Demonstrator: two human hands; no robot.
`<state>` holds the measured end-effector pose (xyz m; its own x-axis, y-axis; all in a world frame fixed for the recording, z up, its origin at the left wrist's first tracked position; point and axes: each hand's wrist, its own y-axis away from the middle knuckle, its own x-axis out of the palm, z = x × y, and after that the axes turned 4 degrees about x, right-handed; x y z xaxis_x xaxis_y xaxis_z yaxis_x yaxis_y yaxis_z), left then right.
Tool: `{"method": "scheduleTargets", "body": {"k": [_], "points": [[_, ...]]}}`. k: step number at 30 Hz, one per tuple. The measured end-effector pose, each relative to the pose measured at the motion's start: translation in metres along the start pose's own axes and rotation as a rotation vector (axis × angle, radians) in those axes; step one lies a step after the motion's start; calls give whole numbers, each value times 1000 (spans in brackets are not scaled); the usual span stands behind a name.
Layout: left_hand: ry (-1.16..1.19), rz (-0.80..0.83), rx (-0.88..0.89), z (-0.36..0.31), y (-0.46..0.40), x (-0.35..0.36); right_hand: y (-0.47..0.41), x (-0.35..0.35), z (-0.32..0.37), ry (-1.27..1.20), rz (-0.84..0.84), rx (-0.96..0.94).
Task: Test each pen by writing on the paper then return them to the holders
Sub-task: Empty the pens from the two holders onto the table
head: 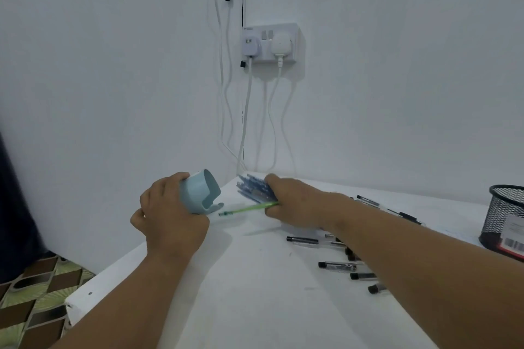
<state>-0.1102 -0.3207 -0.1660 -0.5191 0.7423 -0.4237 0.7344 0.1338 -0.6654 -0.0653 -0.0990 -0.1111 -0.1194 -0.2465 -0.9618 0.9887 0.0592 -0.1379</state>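
Several light, slippery pens (253, 191) fan from our right hand (292, 204), best pinched mid-barrel, while our left hand (167, 212) grasps the tilted blue holder (200, 193).

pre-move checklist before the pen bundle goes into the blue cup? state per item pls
1. Left hand grips the blue cup: ok.
2. Cup mouth tilted toward the pens: ok.
3. Right hand holds the bundle of blue pens firmly: ok.
4. Green pen lined up with the bundle: not ok, it sticks out lower, toward the cup's base.
5. Cup empty inside: cannot tell.
6. Black pens on the table out of the path: ok, they lie off to the right near the mesh holder.
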Motion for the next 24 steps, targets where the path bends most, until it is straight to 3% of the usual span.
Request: {"method": "scheduleTargets", "body": {"k": [8, 13, 17, 24], "points": [[-17, 10, -7, -2, 0, 0, 6, -36, 8, -355, -260, -25], [-23, 60, 39, -5, 3, -1, 21, -53, 9, -446, -393, -28], [-20, 148, 125, -12, 5, -2, 50, -63, 6, -314, -271, -33], [369, 260, 32, -32, 20, -1, 138, -60, 4, 144, 52, 26]]}}
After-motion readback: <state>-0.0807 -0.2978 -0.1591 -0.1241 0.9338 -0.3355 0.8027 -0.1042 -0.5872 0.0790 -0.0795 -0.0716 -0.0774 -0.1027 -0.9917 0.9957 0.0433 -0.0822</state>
